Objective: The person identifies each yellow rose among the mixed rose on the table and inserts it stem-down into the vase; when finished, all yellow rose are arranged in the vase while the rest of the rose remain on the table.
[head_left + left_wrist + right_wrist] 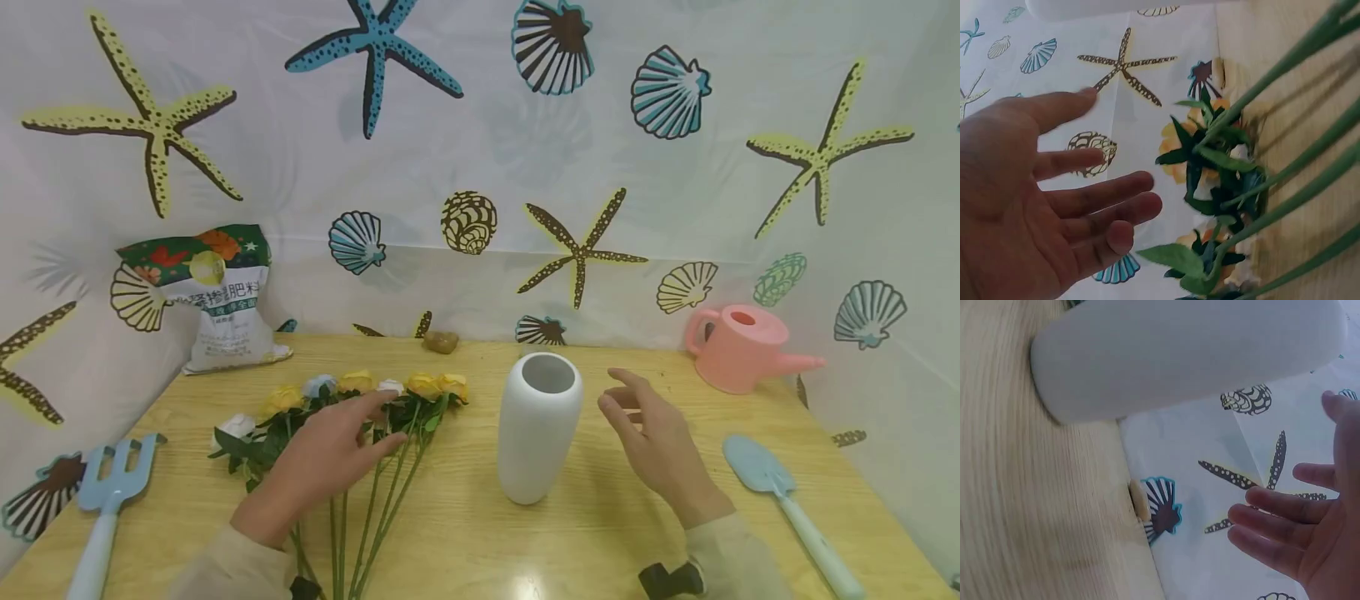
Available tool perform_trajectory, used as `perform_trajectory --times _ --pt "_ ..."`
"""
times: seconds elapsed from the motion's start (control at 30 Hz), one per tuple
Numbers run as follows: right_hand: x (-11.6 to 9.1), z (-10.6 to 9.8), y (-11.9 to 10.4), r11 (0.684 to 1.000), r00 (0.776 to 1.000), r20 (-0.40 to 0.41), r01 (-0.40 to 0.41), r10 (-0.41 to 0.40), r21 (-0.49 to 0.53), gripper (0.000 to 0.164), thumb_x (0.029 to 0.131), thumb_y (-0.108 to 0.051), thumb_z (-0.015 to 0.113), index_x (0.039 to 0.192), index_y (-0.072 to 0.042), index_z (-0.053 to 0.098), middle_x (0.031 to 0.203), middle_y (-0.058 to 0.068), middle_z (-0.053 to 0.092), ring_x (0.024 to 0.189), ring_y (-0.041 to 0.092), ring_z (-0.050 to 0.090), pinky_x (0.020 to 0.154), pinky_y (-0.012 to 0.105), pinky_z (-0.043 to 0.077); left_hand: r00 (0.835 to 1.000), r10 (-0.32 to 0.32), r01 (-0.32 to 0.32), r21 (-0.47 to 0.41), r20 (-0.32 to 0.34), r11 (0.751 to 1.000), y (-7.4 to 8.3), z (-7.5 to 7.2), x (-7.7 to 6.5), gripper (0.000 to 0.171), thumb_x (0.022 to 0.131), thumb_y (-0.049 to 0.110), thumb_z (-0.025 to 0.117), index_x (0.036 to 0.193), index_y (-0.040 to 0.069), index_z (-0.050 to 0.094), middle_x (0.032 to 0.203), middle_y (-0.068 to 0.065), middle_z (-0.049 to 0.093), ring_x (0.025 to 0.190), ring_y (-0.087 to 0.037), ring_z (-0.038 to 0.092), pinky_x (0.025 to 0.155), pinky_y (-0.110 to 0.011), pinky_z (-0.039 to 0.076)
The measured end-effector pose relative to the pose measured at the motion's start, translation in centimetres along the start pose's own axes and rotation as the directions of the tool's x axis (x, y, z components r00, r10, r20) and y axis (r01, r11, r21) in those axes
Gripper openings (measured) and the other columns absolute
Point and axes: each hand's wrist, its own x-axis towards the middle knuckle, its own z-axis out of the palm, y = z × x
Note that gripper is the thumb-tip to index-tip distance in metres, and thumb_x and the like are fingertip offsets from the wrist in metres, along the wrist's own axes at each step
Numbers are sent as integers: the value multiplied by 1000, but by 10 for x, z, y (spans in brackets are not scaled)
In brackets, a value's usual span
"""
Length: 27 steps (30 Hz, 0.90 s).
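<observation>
A tall white vase (pixel 538 433) stands upright near the middle of the wooden table. Just right of it, my right hand (pixel 660 442) hovers with relaxed fingers and holds nothing; the right wrist view shows the vase (pixel 1185 356) beyond those fingers. My left hand (pixel 333 446) is held over the long-stemmed artificial flowers, its fingers spread and its palm bare in the left wrist view. Yellow flowers (pixel 424 385), a white flower (pixel 236 427) and a pale blue one (pixel 320 384) lie with their heads toward the back. Green stems (pixel 386 517) run toward the front edge; the hand and forearm hide some.
A light blue hand fork (pixel 112 492) lies at the left and a matching trowel (pixel 795 508) at the right. A pink watering can (pixel 738 350) stands back right, a fertilizer bag (pixel 228 312) back left. A small brown stone-like object (pixel 441 342) sits by the patterned cloth (pixel 450 150).
</observation>
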Motion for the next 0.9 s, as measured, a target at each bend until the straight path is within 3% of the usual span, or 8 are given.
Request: perform_trajectory --times 0.1,0.2,0.27,0.47,0.7,0.9 --pt "-1 6 -7 972 999 9 37 -40 231 39 109 -22 47 146 -8 46 124 17 69 108 22 70 88 39 59 997 -41 44 -47 72 998 4 8 2 49 94 37 72 133 11 59 101 -4 72 67 -10 61 61 -34 52" --pt "-3 12 -16 910 994 34 77 -99 408 40 108 -13 44 147 -6 44 128 23 65 109 8 67 86 31 59 990 -71 82 -83 121 993 6 17 3 41 92 28 76 124 8 61 87 0 69 62 -9 59 57 -31 49" --pt "-4 16 -21 880 992 60 72 -113 469 40 108 -12 45 148 -6 44 132 24 62 111 1 62 87 29 58 986 -87 101 -92 142 991 6 22 3 40 90 24 77 123 7 60 84 1 69 62 -10 60 57 -31 49" --pt "-8 22 -28 857 988 105 42 -111 513 43 107 -13 48 149 -10 43 145 20 55 126 7 56 100 29 51 982 -104 120 -95 159 988 4 37 4 47 87 16 79 128 6 59 79 2 68 61 -11 60 58 -32 51" --pt "-8 25 -27 850 986 115 40 -118 526 44 108 -14 45 151 -9 40 148 22 51 135 42 49 106 61 44 982 -138 159 -173 130 972 10 43 1 46 87 0 74 130 5 58 72 0 60 55 -14 52 54 -30 42" --pt "-8 25 -25 849 984 119 52 -134 525 44 108 -16 44 151 -7 37 150 23 49 138 44 47 107 65 42 978 -166 194 -256 124 947 15 36 1 49 88 -2 73 133 3 55 81 -3 64 61 -14 58 58 -32 49"
